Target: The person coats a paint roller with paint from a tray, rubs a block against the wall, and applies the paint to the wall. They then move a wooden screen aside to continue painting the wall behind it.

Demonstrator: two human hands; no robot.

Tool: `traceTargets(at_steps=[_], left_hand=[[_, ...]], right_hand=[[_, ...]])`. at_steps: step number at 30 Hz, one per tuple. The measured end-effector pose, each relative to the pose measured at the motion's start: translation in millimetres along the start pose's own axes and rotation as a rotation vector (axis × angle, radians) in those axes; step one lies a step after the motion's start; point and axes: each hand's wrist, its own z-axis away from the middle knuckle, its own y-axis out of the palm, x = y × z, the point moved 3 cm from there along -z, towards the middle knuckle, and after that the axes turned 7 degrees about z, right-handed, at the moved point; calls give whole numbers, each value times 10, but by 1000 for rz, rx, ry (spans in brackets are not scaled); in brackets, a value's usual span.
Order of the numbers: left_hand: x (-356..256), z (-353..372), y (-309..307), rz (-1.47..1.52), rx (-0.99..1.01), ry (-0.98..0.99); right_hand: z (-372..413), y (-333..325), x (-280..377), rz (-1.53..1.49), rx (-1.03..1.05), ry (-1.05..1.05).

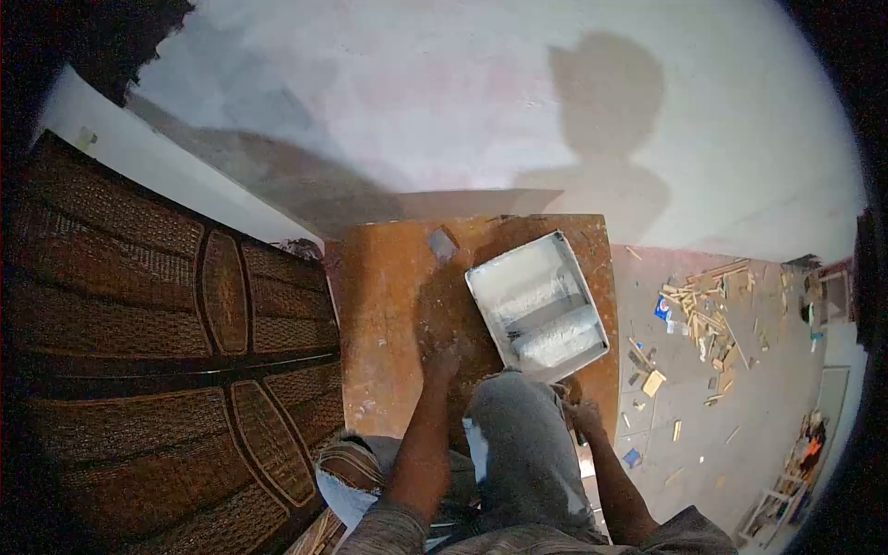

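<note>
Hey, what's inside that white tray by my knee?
The tray holds whitish smears and what looks like a white-coated roller; the tray floor beneath that is hidden.

Brown wooden surface: paint-spattered; white tray and small grey square lie on it. Pale floor: wood scraps scattered.

White tray, orange-brown tabletop, dark-brown textured door, grey jeans
</note>
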Motion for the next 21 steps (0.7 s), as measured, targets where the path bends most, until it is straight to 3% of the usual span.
traceTargets(at_steps=[1,4,7,9,11,14,16,18,19,21], left_hand=[[-70,26,-155,26,12,-32],[-442,204,-969,144,37,-138],[-84,-44,-356,278,-91,-92],[370,-397,388,618,-230,-45],[21,-83,-402,337,-204,-134],[-76,31,-1071,422,-168,-270],[-81,-13,-1397,634,-154,-311],[-66,-129,-1661,978,-132,-294],[-68,-220,-1783,1156,-213,-248],[-197,-383,-2082,1507,-368,-136]], right_hand=[[137,-65,134,-180,169,44],[-112,466,-261,-248,113,64],[-28,582,-364,-20,-481,-465],[156,481,-260,-155,-336,-306],[160,377,-179,-195,-250,-201],[248,397,-227,-191,-215,-140],[313,244,-80,-310,-249,-143],[230,138,31,-240,-412,-284],[181,103,83,-206,-491,-348],[212,-240,478,-155,-444,-273]])
